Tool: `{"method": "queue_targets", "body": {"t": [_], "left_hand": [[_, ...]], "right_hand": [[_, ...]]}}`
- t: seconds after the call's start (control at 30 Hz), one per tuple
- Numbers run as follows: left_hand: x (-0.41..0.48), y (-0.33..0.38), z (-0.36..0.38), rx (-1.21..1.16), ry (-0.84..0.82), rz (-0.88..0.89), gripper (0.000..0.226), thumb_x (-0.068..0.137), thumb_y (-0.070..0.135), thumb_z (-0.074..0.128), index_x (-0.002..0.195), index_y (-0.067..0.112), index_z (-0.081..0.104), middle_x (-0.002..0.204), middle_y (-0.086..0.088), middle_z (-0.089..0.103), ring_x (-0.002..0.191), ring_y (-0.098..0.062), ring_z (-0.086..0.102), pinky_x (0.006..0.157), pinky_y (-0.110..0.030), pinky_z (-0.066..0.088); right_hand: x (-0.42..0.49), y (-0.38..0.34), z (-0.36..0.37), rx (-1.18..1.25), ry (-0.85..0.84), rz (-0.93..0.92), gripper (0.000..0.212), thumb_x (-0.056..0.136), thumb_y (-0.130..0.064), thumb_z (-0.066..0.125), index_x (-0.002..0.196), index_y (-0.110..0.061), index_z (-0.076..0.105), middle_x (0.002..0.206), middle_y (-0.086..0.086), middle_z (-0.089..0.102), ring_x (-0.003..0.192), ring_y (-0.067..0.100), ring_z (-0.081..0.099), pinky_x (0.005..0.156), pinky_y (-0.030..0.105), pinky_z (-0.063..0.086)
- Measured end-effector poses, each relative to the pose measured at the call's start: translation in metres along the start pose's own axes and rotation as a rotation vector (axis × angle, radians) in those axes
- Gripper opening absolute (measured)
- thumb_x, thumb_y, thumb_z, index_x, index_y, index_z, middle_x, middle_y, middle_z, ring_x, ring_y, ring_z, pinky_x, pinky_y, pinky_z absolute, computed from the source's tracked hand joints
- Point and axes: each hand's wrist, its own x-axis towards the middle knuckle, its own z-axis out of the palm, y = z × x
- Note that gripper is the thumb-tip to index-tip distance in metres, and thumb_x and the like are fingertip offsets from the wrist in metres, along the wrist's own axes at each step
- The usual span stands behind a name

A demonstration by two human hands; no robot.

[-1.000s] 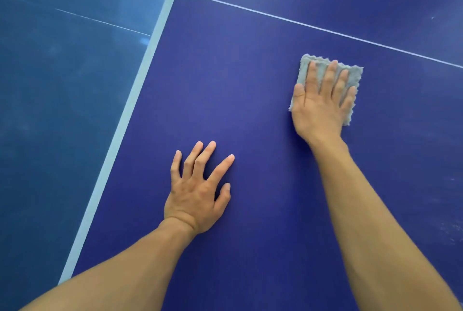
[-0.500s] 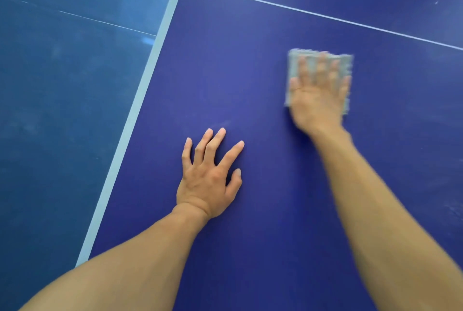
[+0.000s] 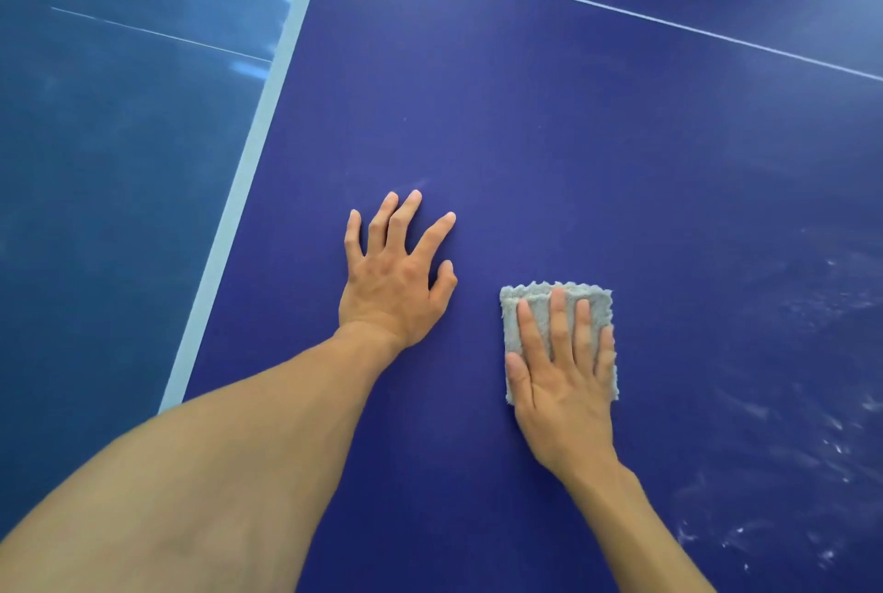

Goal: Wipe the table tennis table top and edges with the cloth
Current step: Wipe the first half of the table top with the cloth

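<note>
Cloth point(image 3: 510, 325) part-hid under R hand point(image 3: 566, 406).

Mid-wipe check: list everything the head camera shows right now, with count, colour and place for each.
table top: one, dark blue, fills the centre and right of the view
edge band: one, pale white, runs along the table's left side
thin line: one, white, crosses the top at upper right
cloth: one, grey, folded flat on the top, lower centre
smears: many, whitish, on the top at far right
floor: blue, left of the table
floor line: one, white, upper left
left hand: fingers spread, flat on the top, left of the cloth
right hand: straight fingers pressing on the cloth
forearms: two, bare, entering from below
</note>
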Motion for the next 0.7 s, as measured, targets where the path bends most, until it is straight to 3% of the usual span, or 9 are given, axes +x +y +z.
{"method": "queue_targets", "body": {"t": [0.07, 0.17, 0.23, 0.3, 0.4, 0.53, 0.63, 0.7], "left_hand": [[-0.001, 0.001, -0.002, -0.031, 0.021, 0.014, 0.06, 0.098, 0.052, 0.034, 0.156, 0.035, 0.038, 0.168, -0.004, 0.021, 0.157, -0.028, 0.015, 0.126, -0.06, 0.004], [-0.004, -0.002, -0.009, -0.205, 0.096, 0.015, 0.055, 0.098, 0.038, 0.054, 0.151, 0.025, 0.048, 0.161, -0.007, 0.036, 0.155, -0.028, 0.025, 0.127, -0.057, 0.008], [-0.024, -0.011, -0.01, -0.192, 0.153, -0.056, 0.055, 0.096, 0.031, 0.059, 0.149, 0.02, 0.051, 0.157, -0.01, 0.042, 0.153, -0.03, 0.03, 0.127, -0.057, 0.013], [-0.062, -0.027, -0.006, -0.099, 0.191, -0.207, 0.056, 0.097, 0.033, 0.054, 0.151, 0.018, 0.048, 0.157, -0.013, 0.04, 0.152, -0.034, 0.03, 0.126, -0.059, 0.015], [-0.147, -0.049, 0.008, -0.039, 0.208, -0.41, 0.06, 0.098, 0.039, 0.045, 0.153, 0.016, 0.043, 0.162, -0.017, 0.032, 0.155, -0.037, 0.024, 0.126, -0.062, 0.012], [-0.222, -0.061, 0.025, -0.076, 0.249, -0.578, 0.059, 0.099, 0.04, 0.043, 0.151, 0.012, 0.044, 0.161, -0.016, 0.033, 0.153, -0.037, 0.027, 0.125, -0.062, 0.016], [-0.25, -0.068, 0.027, -0.192, 0.388, -0.776, 0.053, 0.1, 0.033, 0.042, 0.145, 0.007, 0.05, 0.155, -0.017, 0.043, 0.146, -0.039, 0.038, 0.121, -0.06, 0.023], [-0.269, -0.071, 0.026, -0.243, 0.443, -0.865, 0.05, 0.1, 0.028, 0.042, 0.142, 0.005, 0.052, 0.153, -0.019, 0.046, 0.144, -0.042, 0.039, 0.119, -0.06, 0.027]], "right_hand": [[0.009, 0.003, -0.004, -0.01, -0.015, 0.041, 0.061, 0.109, -0.045, 0.02, 0.166, -0.031, 0.005, 0.176, 0.007, 0.002, 0.162, 0.031, -0.002, 0.128, 0.06, 0.007], [0.062, -0.003, -0.017, 0.075, 0.016, 0.291, 0.06, 0.112, -0.045, 0.015, 0.165, -0.035, -0.01, 0.174, 0.002, -0.016, 0.16, 0.026, -0.017, 0.128, 0.057, -0.007], [0.11, -0.02, -0.027, 0.163, 0.038, 0.412, 0.061, 0.111, -0.046, 0.014, 0.166, -0.033, -0.008, 0.173, 0.003, -0.021, 0.159, 0.028, -0.021, 0.126, 0.059, -0.011], [0.155, -0.054, -0.031, 0.143, 0.041, 0.389, 0.062, 0.111, -0.047, 0.014, 0.167, -0.031, -0.006, 0.173, 0.007, -0.019, 0.159, 0.032, -0.02, 0.125, 0.061, -0.012], [0.185, -0.136, -0.023, 0.074, -0.005, 0.119, 0.061, 0.111, -0.046, 0.015, 0.167, -0.031, -0.003, 0.174, 0.008, -0.015, 0.159, 0.034, -0.018, 0.124, 0.062, -0.015], [0.141, -0.224, 0.003, -0.058, -0.047, -0.441, 0.059, 0.111, -0.047, 0.018, 0.168, -0.032, 0.007, 0.176, 0.005, -0.006, 0.161, 0.032, -0.011, 0.126, 0.058, -0.012], [0.054, -0.226, 0.031, -0.112, -0.096, -0.811, 0.058, 0.111, -0.049, 0.023, 0.167, -0.033, 0.017, 0.176, 0.006, 0.003, 0.162, 0.033, -0.004, 0.127, 0.058, -0.007], [-0.013, -0.202, 0.048, -0.111, -0.104, -0.944, 0.058, 0.111, -0.049, 0.026, 0.166, -0.032, 0.021, 0.176, 0.007, 0.006, 0.162, 0.034, -0.002, 0.128, 0.059, -0.001]]}}
